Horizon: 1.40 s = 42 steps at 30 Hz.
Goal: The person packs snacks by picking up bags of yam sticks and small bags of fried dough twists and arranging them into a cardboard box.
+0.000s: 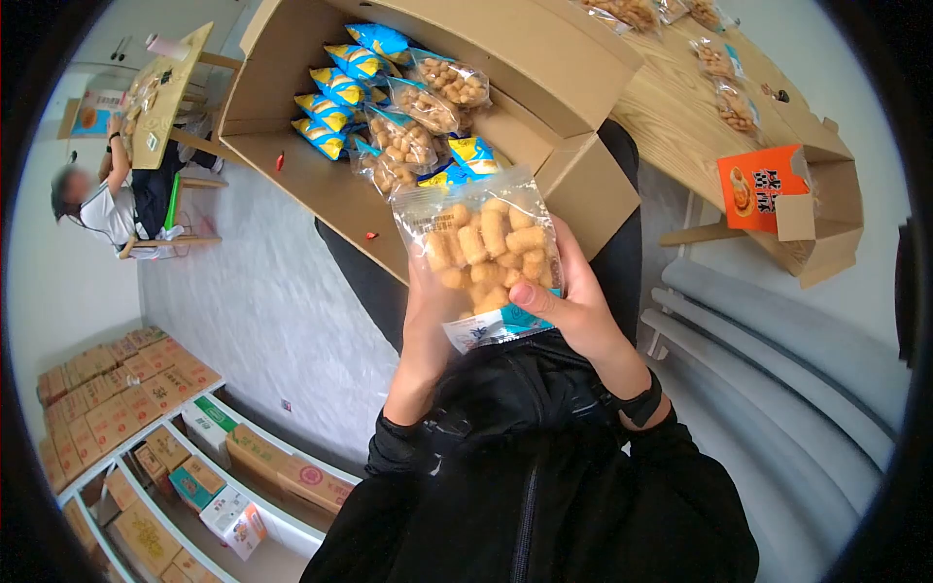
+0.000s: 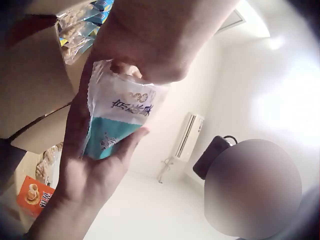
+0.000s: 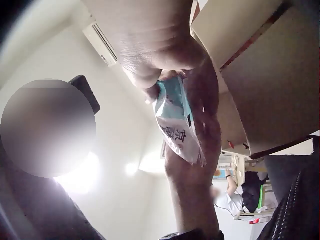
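A clear bag of golden puffed snacks (image 1: 491, 251) with a white and teal lower end is held over the front edge of an open cardboard box (image 1: 335, 209). My right hand (image 1: 586, 309) grips its right side, thumb across the front. On the left side, my left hand (image 1: 425, 309) holds the bag, its fingers mostly hidden behind it. The left wrist view shows the white and teal face (image 2: 117, 117) between both hands; the right wrist view shows that face too (image 3: 172, 112). Inside the box lie several similar bags (image 1: 403, 141) and blue-yellow packets (image 1: 340, 87).
At right, a wooden table (image 1: 671, 97) bears more snack bags (image 1: 736, 105) and an orange-printed open carton (image 1: 763, 189). Stacked cartons (image 1: 126, 398) and a shelf of boxes (image 1: 262, 457) stand lower left. Another person (image 1: 102, 209) sits at a far table (image 1: 155, 117).
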Each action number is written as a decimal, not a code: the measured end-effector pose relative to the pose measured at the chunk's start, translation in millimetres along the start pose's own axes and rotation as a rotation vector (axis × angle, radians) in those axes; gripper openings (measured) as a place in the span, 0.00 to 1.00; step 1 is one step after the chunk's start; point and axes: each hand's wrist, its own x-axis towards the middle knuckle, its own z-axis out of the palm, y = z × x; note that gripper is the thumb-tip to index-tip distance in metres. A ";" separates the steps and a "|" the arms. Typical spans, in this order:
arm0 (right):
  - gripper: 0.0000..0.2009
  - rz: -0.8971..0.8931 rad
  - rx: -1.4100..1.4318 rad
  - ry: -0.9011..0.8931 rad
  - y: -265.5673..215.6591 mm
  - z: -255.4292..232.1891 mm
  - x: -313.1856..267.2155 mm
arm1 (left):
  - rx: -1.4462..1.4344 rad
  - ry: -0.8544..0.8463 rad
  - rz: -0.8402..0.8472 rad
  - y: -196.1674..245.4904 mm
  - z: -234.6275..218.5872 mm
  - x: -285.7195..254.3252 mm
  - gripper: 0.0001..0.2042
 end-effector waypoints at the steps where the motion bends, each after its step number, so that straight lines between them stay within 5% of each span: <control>1: 0.35 -0.054 -0.076 0.036 1.6 1.8 -0.5 | 0.042 0.003 0.044 -2.1 -2.0 1.0 0.22; 3: 0.34 -0.157 -0.145 0.007 3.3 1.8 -0.6 | -0.007 -0.019 0.018 -4.2 -4.2 -0.9 0.23; 5: 0.34 -0.023 0.277 -0.036 4.1 -2.2 0.6 | -0.078 0.017 -0.076 -6.2 -4.7 -1.1 0.25; 6: 0.32 -0.004 0.218 0.010 1.4 1.5 1.9 | -0.082 -0.134 0.019 -4.5 -3.3 -1.0 0.24; 11: 0.28 0.073 0.233 0.125 8.2 -1.4 0.8 | -0.145 -0.111 0.040 -11.6 0.2 2.4 0.22; 13: 0.28 0.085 -0.027 0.152 8.9 -4.0 -1.2 | -0.169 -0.030 0.021 -7.4 9.6 4.2 0.20; 15: 0.26 0.079 0.044 0.185 10.6 -1.1 -1.9 | -0.021 -0.033 0.033 -10.8 8.7 10.2 0.16; 17: 0.18 -0.112 -0.326 0.316 18.9 -5.1 -0.1 | -0.177 0.015 -0.035 -15.8 13.0 12.1 0.14; 19: 0.18 -0.155 -0.487 0.339 15.4 -4.2 -1.2 | 0.094 0.002 0.106 -22.5 12.7 12.2 0.12; 21: 0.18 -0.197 -0.647 0.360 15.1 -4.2 -2.6 | -0.251 -0.023 0.133 -24.9 20.9 10.3 0.11; 23: 0.19 -0.176 -0.608 0.369 15.2 -5.5 -1.5 | -0.105 -0.005 0.160 -20.3 23.9 6.7 0.11; 24: 0.19 -0.176 -0.607 0.371 14.2 -5.9 -0.2 | 0.196 0.011 0.249 -17.7 23.4 5.2 0.11; 25: 0.20 -0.063 -0.252 0.374 12.4 -5.8 1.4 | 0.499 0.029 0.337 -15.7 21.7 4.4 0.11; 26: 0.21 0.050 0.104 0.368 10.6 -5.6 2.8 | 0.500 0.029 0.337 -14.2 17.5 4.7 0.11; 28: 0.22 0.053 0.096 0.374 7.7 -5.7 3.9 | 0.195 -0.023 0.163 -12.8 9.0 5.6 0.12; 31: 0.21 0.050 0.124 0.398 9.0 -3.9 4.9 | 0.333 0.028 0.245 -11.9 10.4 6.2 0.12; 35: 0.14 -0.169 -0.427 0.454 36.3 -20.3 -2.3 | 0.618 0.114 0.335 -35.0 10.1 8.1 0.12; 37: 0.11 -0.219 -0.556 0.430 15.6 -9.0 -6.6 | -0.172 0.094 0.000 -45.0 14.1 6.7 0.11; 42: 0.09 -0.276 -0.566 0.452 16.8 -14.1 -4.4 | 0.181 0.076 0.180 -47.7 11.3 6.8 0.12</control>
